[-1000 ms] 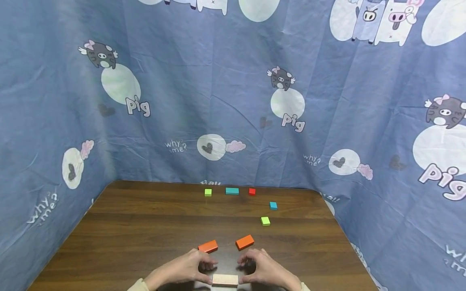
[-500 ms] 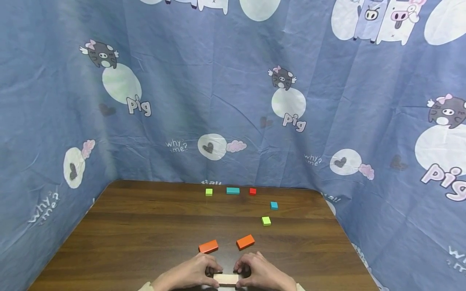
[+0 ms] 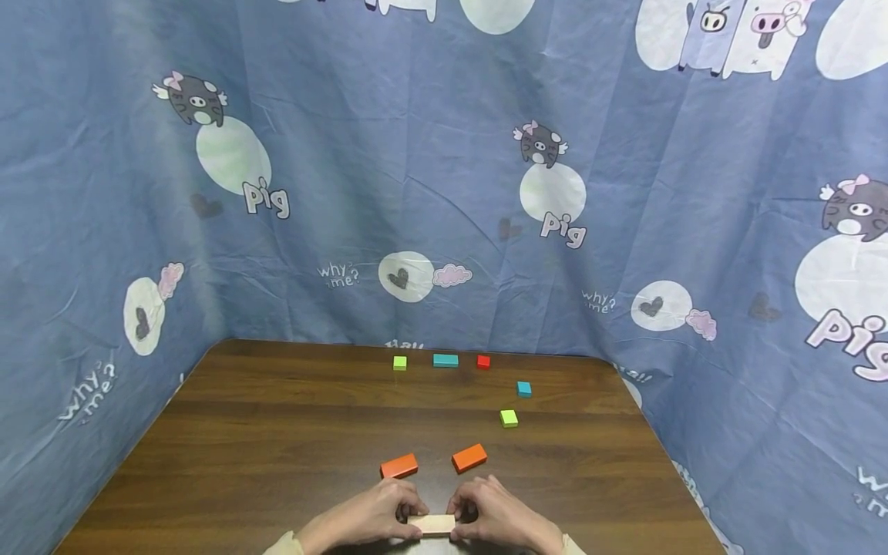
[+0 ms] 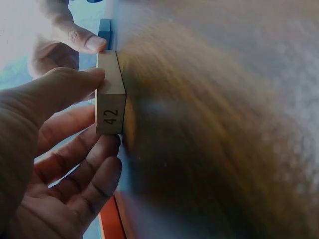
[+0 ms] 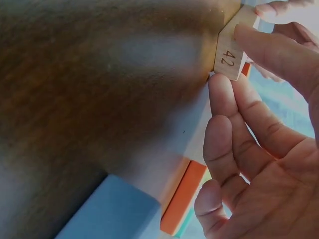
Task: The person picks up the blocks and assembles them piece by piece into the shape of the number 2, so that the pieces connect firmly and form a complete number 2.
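Note:
A pale wooden block [image 3: 433, 525] marked 42 lies low near the front edge of the head view, between both hands. My left hand [image 3: 378, 512] pinches its left end, with the thumb on the near long side and fingers on the far side. At the other end my right hand [image 3: 498, 515] grips it likewise. In the left wrist view the left thumb presses the block [image 4: 109, 112] while the lower fingers spread loosely. Seen from the right wrist, the right thumb lies on the block [image 5: 230, 52] and the fingertips reach its other side.
Just beyond the hands lie two orange blocks [image 3: 398, 466] [image 3: 469, 459]. Farther back are green blocks [image 3: 509, 418] [image 3: 400, 363], blue blocks [image 3: 523, 389] [image 3: 445, 361] and a red block [image 3: 483, 362]. A patterned blue cloth [image 3: 444, 193] surrounds the brown table [image 3: 277, 432].
Both hands have come inward toward each other, and their fingers have closed round the wooden block's ends. The head view has tilted slightly downward.

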